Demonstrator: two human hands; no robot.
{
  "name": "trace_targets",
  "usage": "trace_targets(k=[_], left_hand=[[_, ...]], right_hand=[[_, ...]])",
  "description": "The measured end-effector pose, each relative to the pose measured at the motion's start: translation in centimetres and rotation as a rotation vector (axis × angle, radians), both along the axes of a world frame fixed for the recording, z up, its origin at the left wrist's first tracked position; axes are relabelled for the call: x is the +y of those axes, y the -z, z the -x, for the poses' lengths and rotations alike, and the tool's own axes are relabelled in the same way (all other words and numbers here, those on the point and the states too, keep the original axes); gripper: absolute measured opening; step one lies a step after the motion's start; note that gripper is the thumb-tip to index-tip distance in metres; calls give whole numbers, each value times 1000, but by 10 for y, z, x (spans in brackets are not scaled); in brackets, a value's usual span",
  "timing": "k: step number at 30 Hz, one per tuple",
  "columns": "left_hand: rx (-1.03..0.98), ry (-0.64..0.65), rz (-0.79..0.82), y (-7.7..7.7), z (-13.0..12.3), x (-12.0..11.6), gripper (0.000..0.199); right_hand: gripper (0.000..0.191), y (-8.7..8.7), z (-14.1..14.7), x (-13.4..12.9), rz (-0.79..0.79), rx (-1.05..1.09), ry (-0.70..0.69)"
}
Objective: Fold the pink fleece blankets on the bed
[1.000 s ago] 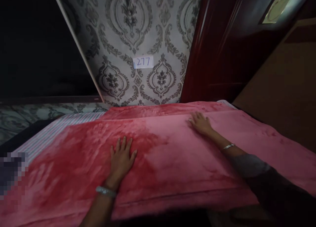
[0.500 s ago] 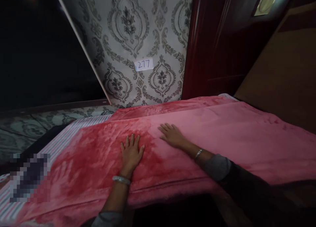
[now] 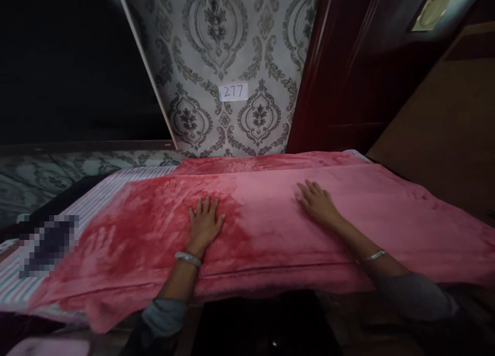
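A plush pink-red blanket (image 3: pixel 270 216) lies spread and folded in layers over a surface in front of me. My left hand (image 3: pixel 204 222) rests palm down on its darker red part, fingers spread. On the smoother, lighter pink part, my right hand (image 3: pixel 317 204) lies flat with its fingers stretched out, slightly blurred. Neither hand grasps the fabric. Handprint-like marks show in the pile left of my left hand. Beneath the blanket, a striped cloth (image 3: pixel 104 191) shows along the left side.
A dark screen (image 3: pixel 77 67) stands at the back left, before patterned wallpaper (image 3: pixel 216 36) bearing a paper label (image 3: pixel 233 92) marked 277. Dark red wood panelling (image 3: pixel 348 62) and a brown panel (image 3: pixel 444 124) bound the right. A pixelated patch covers something at left.
My right hand has slid to the right across the blanket, away from my left hand. The left hand stays about where it was on the fabric. The camera view has shifted slightly.
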State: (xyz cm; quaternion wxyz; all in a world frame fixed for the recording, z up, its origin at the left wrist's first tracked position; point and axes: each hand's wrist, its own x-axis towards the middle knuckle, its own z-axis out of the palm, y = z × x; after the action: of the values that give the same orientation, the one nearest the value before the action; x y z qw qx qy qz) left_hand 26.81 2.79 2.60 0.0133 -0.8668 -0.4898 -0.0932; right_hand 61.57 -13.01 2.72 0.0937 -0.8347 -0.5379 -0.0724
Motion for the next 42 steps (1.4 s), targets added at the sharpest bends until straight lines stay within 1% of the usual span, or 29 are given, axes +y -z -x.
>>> trace_targets(k=[3,5,6,8,9,11,13,16,18,20,22,27,30,33,38,40,42], left_hand=[[-22,-10,26,-7,1,-4,63],[-33,15,48,-15,-1,-12,65],[-42,56,52,-18,-4,-19,65],[-63,200,52,-21,-15,-37,66],[-72,287,54,-19,-22,-47,66],[-70,448,87,-12,-38,-69,68],[-49,548,134,-1,-51,-86,72],[-55,584,158,13,-57,-95,73],[-58,564,166,16,-49,-91,71],[-52,510,160,14,-31,-82,71],[-31,421,137,10,-6,-69,70],[115,114,118,-4,77,-28,63],[188,-21,114,-11,124,-2,60],[226,-143,88,-16,165,21,59],[223,-325,60,-21,217,52,60],[213,-351,46,-23,231,60,60],[192,-340,7,-26,242,64,59]], right_hand=[[58,7,47,17,-14,29,-185],[58,19,68,22,-10,40,-245],[58,26,74,23,-3,44,-254],[58,40,79,22,-1,38,-247],[58,46,80,21,-9,27,-240],[58,53,79,18,-29,-3,-233],[58,56,78,16,-34,-24,-236],[58,58,76,14,-48,-48,-255],[58,60,75,14,-69,-62,-268],[59,64,74,14,-82,-70,-269],[60,67,73,15,-82,-72,-265],[61,73,71,16,-98,-67,-266],[61,74,71,17,-114,-68,-263],[61,75,72,18,-138,-75,-270],[64,78,71,18,-156,-73,-281],[64,80,70,18,-153,-71,-294],[64,81,70,18,-156,-70,-297]])
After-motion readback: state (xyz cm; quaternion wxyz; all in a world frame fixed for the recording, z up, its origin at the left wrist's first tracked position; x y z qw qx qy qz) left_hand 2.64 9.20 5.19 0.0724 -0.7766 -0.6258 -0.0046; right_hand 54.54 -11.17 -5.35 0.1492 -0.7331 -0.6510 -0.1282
